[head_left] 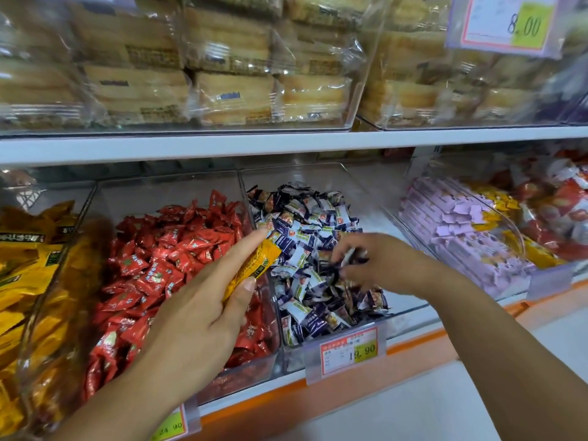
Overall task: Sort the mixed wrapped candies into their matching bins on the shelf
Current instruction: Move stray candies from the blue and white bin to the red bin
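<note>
Yellow candy (254, 265), just one, sits pinched between thumb and straight fingers (235, 249) of the left hand (197, 307) over the red-candy bin (251, 374), while the right hand (381, 265) pinches one blurred purple-and-white candy (350, 253) above its heaped bin (334, 179).

Clear glossy plastic bins (321, 179) w/ shiny foil-like candy wrappers (165, 249); paper price tag (348, 348).
</note>
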